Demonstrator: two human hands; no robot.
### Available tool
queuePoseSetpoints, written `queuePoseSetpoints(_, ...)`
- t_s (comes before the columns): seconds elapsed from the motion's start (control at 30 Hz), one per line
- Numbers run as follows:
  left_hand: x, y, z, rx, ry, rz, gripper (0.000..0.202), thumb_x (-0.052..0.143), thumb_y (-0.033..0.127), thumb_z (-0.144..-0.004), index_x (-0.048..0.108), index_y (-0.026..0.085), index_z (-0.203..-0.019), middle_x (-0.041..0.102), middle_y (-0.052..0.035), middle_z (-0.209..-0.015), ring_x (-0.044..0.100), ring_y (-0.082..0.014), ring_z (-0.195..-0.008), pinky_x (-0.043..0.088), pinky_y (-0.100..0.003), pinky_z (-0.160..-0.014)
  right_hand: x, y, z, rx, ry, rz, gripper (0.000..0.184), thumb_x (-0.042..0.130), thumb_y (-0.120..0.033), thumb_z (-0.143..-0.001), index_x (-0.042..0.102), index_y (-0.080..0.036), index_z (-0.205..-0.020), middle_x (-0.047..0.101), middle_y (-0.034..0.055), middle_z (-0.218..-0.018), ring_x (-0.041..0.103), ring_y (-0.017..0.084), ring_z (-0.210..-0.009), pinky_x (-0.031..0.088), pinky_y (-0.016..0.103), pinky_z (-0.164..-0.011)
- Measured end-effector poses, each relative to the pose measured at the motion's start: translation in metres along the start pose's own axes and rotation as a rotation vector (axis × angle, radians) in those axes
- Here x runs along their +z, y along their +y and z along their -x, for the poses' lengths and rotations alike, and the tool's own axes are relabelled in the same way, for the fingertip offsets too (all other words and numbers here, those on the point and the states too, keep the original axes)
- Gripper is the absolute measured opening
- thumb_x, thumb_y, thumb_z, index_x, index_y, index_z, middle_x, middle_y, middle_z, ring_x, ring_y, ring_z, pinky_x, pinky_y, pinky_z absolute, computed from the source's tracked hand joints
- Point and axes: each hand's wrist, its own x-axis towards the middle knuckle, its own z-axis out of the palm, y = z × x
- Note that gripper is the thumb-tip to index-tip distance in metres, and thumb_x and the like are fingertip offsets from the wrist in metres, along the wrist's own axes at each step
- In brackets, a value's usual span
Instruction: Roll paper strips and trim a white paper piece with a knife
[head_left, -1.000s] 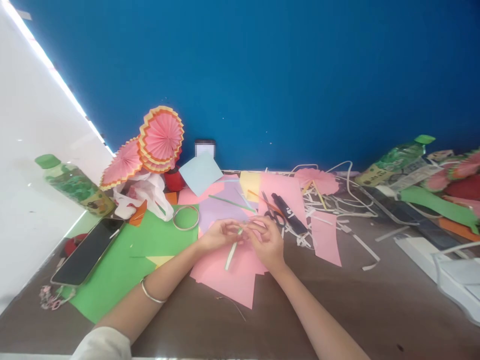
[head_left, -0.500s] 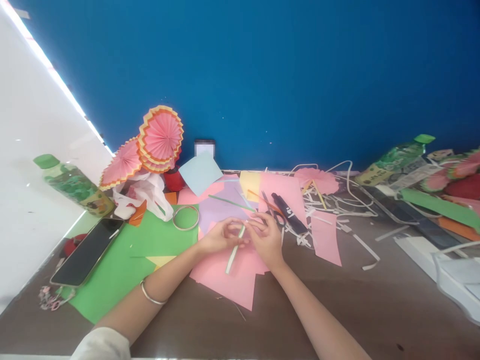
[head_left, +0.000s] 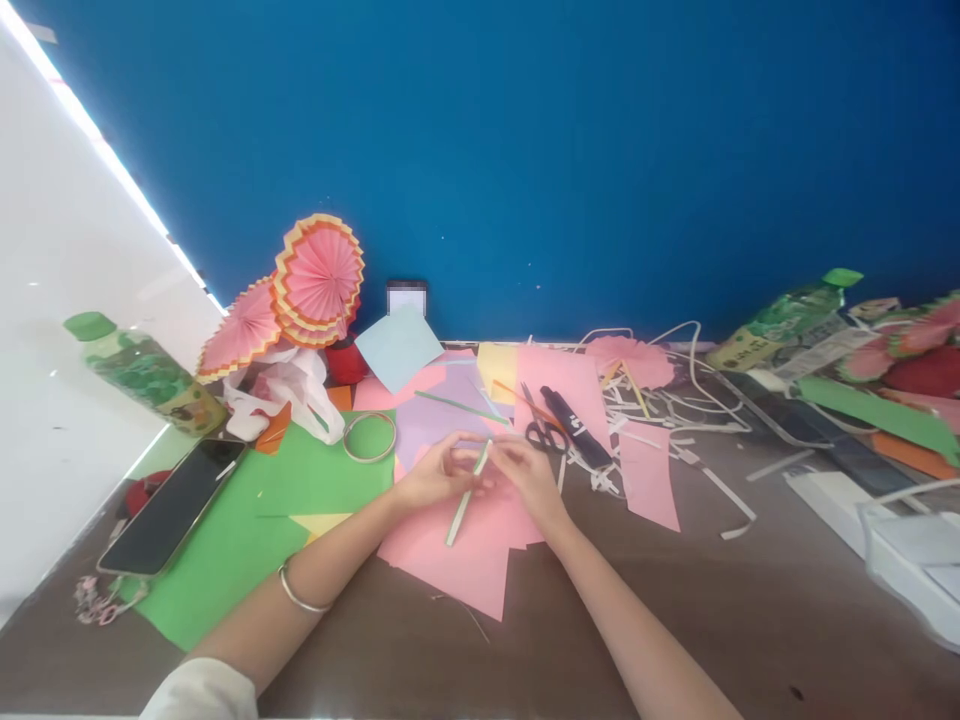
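A narrow white-and-green paper strip (head_left: 466, 500) slants between the two hands, over a pink paper sheet (head_left: 469, 560) in the middle of the worktop (head_left: 712, 620). The left hand (head_left: 439, 475) has its fingers curled in and nearly closed, gripping the strip along its upper half, while the lower end sticks out freely toward the near edge. The right hand (head_left: 531, 480) has its fingers bent and drawn close together, their tips at the strip's upper end; whether they pinch it or merely touch it, I cannot tell. A silver bangle (head_left: 294, 597) circles the left forearm.

Just beyond the hands are a lilac paper sheet (head_left: 431, 418), a thin green strip (head_left: 461, 406) lying across it, and a pair of black-handled scissors (head_left: 545, 433) beside a black tube (head_left: 576, 428). To the left, a large green paper sheet (head_left: 202, 560) bears a metal ring (head_left: 367, 461) and a yellow paper piece (head_left: 319, 523), partly hidden by the left forearm. A smartphone (head_left: 172, 510) overlaps the green sheet's outer side, with a green-capped bottle (head_left: 142, 370) behind it. Pleated pink paper rosettes (head_left: 319, 270) stand behind a white plastic bag (head_left: 304, 395). On the right, white paper scraps (head_left: 705, 470) lie around a smaller pink paper piece (head_left: 649, 475)
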Motion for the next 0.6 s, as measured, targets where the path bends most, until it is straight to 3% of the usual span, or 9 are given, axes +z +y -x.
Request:
queuePoseSetpoints(0.07,0.000,-0.001,0.001,0.001,-0.008,-0.005,0.055,0.071,0.025,-0.065,0.042,0.021,-0.112,0.061,-0.0102,-0.107,0.066,-0.0170,-0.076,0.051,-0.030,-0.072,0.002,-0.003,0.001,0.063,-0.060,-0.067,0.028,0.068,-0.044,-0.061,0.066,-0.017,-0.067,0.062,0.0078,-0.089,0.057,0.022,-0.087,0.044,0.034,-0.080)
queuePoseSetpoints(0.23,0.003,0.000,0.002,0.016,0.005,-0.051,0.054,0.069,0.027,-0.068,0.041,0.021,-0.114,0.065,-0.0081,-0.097,0.066,-0.0152,-0.072,0.049,-0.031,-0.073,0.006,-0.004,0.004,0.133,-0.029,-0.171,0.024,0.072,-0.039,-0.059,0.064,-0.017,-0.066,0.061,0.0039,-0.078,0.056,0.017,-0.075,0.044,0.030,-0.071)
queuePoseSetpoints(0.43,0.002,0.000,0.000,0.043,0.202,-0.209,0.049,0.067,0.035,-0.069,0.048,0.016,-0.110,0.069,-0.0057,-0.078,0.065,-0.0167,-0.074,0.048,-0.030,-0.074,0.007,0.004,0.004,0.138,-0.070,-0.261,0.027,0.069,-0.041,-0.063,0.060,-0.017,-0.055,0.058,0.0011,-0.066,0.052,0.015,-0.068,0.041,0.029,-0.069)
queuePoseSetpoints(0.6,0.004,-0.003,0.002,0.070,0.145,-0.245,0.048,0.063,0.038,-0.072,0.049,0.013,-0.111,0.070,-0.0084,-0.076,0.066,-0.0193,-0.074,0.050,-0.034,-0.075,0.009,0.006,0.005,0.109,-0.013,-0.226,0.032,0.066,-0.044,-0.064,0.056,-0.017,-0.051,0.048,-0.0024,-0.054,0.045,0.012,-0.056,0.038,0.027,-0.060)
